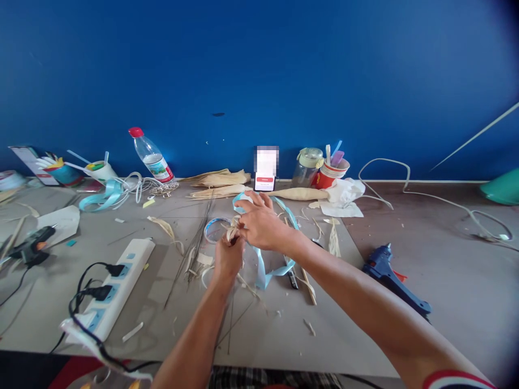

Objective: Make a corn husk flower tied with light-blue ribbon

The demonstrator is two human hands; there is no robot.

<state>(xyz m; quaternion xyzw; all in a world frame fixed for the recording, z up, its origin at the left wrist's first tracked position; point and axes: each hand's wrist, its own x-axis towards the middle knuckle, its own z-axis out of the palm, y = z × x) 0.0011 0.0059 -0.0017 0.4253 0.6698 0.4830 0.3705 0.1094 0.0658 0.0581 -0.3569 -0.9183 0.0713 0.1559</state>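
Observation:
Pinched in my left hand is a small cream-coloured flower-like piece, apparently made of dried husk. My right hand reaches over from the right, its thumb and fingers bent around the same piece, and part of it is hidden behind them. Just left of the piece lies a roll of tape with a blue rim. Light blue ribbon curls across the table beneath and beside my right hand. A bundle of thin dark wires lies left of my left hand.
A blue glue gun lies right; a power strip with plugged cables and another dark glue gun are left. Along the blue wall stand a bottle, a phone, a jar and paper cups. Dried husks lie there.

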